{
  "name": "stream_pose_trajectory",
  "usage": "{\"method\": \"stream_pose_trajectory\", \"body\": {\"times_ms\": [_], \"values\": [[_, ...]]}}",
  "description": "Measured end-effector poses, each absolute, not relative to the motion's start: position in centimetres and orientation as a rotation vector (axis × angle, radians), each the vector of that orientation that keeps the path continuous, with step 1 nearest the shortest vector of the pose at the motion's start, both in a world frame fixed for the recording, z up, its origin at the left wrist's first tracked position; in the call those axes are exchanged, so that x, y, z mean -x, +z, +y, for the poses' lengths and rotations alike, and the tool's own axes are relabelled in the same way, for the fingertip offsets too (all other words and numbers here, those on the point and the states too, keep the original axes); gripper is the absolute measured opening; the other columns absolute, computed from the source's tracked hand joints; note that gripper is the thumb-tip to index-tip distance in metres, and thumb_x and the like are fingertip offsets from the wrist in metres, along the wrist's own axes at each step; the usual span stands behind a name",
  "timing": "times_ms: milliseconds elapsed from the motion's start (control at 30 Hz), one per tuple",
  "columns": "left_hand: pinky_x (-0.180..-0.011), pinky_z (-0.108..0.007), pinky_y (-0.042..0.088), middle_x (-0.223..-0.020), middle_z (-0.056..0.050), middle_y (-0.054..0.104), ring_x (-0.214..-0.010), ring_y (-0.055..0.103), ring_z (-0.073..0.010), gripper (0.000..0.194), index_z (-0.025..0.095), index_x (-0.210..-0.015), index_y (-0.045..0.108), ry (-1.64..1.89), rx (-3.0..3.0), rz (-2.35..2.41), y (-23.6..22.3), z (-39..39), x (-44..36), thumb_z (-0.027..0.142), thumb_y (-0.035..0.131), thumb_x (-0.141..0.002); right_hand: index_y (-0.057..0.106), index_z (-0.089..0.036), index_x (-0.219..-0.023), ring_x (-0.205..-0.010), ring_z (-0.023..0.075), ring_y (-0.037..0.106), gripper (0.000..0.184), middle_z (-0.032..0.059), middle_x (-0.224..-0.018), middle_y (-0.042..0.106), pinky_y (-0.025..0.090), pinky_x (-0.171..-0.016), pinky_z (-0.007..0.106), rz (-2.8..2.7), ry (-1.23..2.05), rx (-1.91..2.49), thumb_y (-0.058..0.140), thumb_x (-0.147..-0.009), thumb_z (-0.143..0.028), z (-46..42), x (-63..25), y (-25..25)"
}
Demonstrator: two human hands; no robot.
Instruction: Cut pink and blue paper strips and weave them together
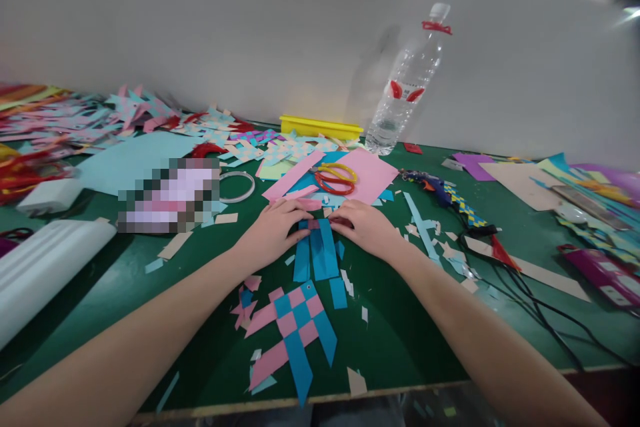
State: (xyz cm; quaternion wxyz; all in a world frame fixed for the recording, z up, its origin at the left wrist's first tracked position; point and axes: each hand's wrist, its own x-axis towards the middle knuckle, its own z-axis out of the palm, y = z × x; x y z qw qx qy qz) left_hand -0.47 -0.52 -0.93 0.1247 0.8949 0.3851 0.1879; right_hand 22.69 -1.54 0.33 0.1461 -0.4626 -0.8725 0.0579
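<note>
Blue paper strips hang down toward me between my hands, crossed by a bit of pink at their upper end. My left hand pinches the upper left end of the strips between thumb and fingers. On the other side, my right hand has its fingers closed at the upper right end. Closer to me lies a woven pink and blue paper fish with a small eye and pointed strip ends. Scissors with red and yellow handles rest on pink paper just beyond my hands.
A clear plastic bottle stands at the back by a yellow tray-like piece. Tape ring and blurred-out phone lie left. Paper strips are heaped far left; a woven lanyard and cords lie right. Scraps litter the green table.
</note>
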Motion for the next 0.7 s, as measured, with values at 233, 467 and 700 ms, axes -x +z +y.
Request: {"method": "stream_pose_trajectory", "body": {"times_ms": [233, 467, 700], "values": [[-0.101, -0.046, 0.037, -0.127, -0.006, 0.057, -0.122, 0.047, -0.0252, 0.028, 0.024, -0.116, 0.060, 0.556, -2.601, 1.124, -0.5, -0.8, 0.4, 0.035, 0.048, -0.093, 0.065, -0.018, -0.103, -0.085, 0.0193, 0.060, 0.021, 0.0072, -0.091, 0.067, 0.045, -0.073, 0.032, -2.455, 0.044, 1.251, 0.051, -0.091, -0.029, -1.9, -22.5, 0.5], [-0.098, -0.045, 0.040, -0.120, -0.010, 0.060, -0.116, 0.051, -0.0255, 0.029, 0.018, -0.115, 0.058, 0.656, -2.615, 1.047, -1.1, -0.6, 0.7, 0.033, 0.049, -0.092, 0.066, -0.021, -0.097, -0.097, 0.0183, 0.057, 0.024, 0.0047, -0.097, 0.067, 0.041, -0.092, 0.034, -2.513, 0.353, 0.760, 0.060, -0.086, -0.041, -4.5, -20.8, 2.8], [-0.101, -0.048, 0.036, -0.125, -0.010, 0.059, -0.121, 0.048, -0.0265, 0.030, 0.019, -0.119, 0.058, 0.624, -2.626, 1.032, -1.3, -0.5, 0.9, 0.026, 0.046, -0.092, 0.064, -0.022, -0.111, -0.124, 0.0257, 0.039, 0.053, 0.0074, -0.127, 0.054, 0.027, -0.105, 0.040, -2.787, 0.635, 0.603, 0.077, -0.066, -0.047, -6.6, -19.0, 3.6]]}}
